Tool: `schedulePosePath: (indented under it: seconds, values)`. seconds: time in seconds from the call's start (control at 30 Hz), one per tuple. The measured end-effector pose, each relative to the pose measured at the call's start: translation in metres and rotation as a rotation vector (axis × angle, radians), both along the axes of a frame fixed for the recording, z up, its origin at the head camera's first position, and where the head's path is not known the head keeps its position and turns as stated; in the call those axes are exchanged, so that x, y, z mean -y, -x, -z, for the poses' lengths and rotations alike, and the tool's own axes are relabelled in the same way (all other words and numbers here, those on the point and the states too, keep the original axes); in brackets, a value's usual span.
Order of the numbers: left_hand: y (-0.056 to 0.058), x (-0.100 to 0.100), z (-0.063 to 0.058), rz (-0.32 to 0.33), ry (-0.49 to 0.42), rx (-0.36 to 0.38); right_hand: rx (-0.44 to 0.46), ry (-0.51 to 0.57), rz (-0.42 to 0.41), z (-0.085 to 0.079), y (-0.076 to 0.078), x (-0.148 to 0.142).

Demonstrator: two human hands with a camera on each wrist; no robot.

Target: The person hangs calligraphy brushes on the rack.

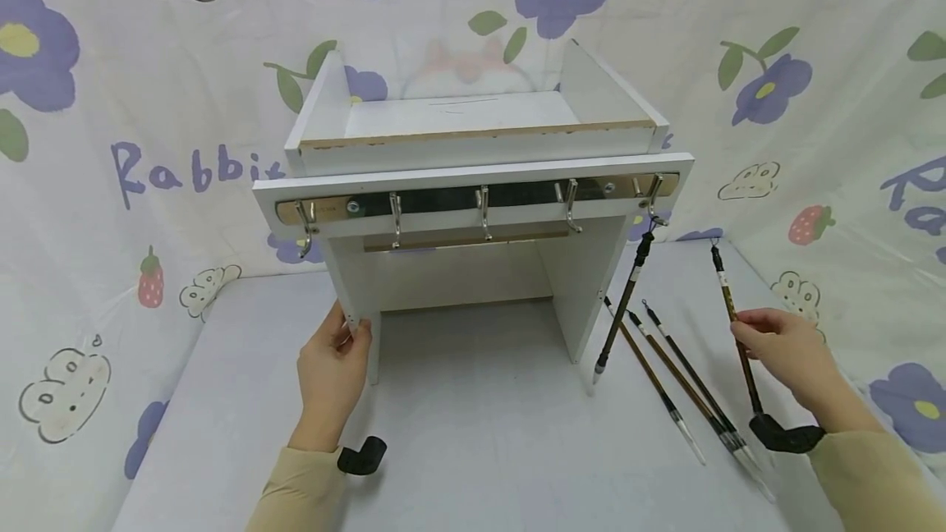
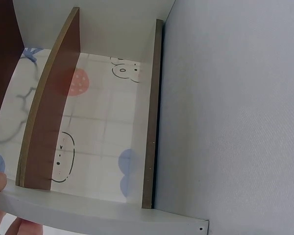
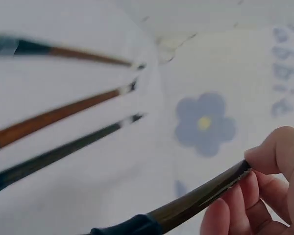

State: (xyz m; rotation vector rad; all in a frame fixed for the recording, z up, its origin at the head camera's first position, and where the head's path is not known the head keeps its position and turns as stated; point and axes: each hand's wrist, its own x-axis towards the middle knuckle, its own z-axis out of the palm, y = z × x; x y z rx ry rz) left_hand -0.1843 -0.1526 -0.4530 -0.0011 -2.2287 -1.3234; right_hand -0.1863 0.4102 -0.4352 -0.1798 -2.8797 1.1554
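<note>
In the head view, my left hand (image 1: pixel 332 372) grips the left side panel of a white shelf rack (image 1: pixel 473 175), thumb and fingers on either side of its edge. My right hand (image 1: pixel 787 351) pinches a dark calligraphy brush (image 1: pixel 750 380) by its handle, hanging loop up and bristle end down, to the right of the rack. Another calligraphy brush (image 1: pixel 624 310) hangs by its loop from the rightmost metal hook (image 1: pixel 654 194). The right wrist view shows the held brush handle (image 3: pixel 201 198) between thumb and fingers (image 3: pixel 269 156).
Several calligraphy brushes (image 1: pixel 687 384) lie on the white table surface (image 1: pixel 473 433), between the rack and my right hand. More hooks (image 1: pixel 484 212) line the rack's front rail. A patterned cloth (image 1: pixel 222 39) with flowers and rabbits forms the backdrop.
</note>
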Motion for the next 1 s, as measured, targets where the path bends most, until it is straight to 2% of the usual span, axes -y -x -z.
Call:
schedulePosePath:
  seconds: [0.17,0.3,0.5,0.63,0.83,1.0]
  values:
    - [0.0,0.0,0.0,0.003,0.005,-0.002,-0.097,0.031,0.042,-0.023,-0.009,0.017]
    - [0.0,0.0,0.0,0.004,0.008,-0.005,-0.201,0.096,0.075,-0.038,-0.017,0.031]
    - [0.0,0.0,0.0,-0.002,0.0,-0.002,-0.365,0.221,0.082,-0.052,-0.024,0.052]
    - [-0.001,-0.001,-0.002,-0.002,-0.008,0.002,-0.441,0.257,0.077,-0.062,-0.031,0.065]
    - [0.0,-0.001,-0.001,0.003,-0.013,-0.002,-0.547,0.381,0.036,-0.076,-0.043,0.082]
    - [-0.001,-0.001,-0.002,0.001,-0.008,-0.006,-0.644,0.496,-0.039,-0.081,-0.05,0.094]
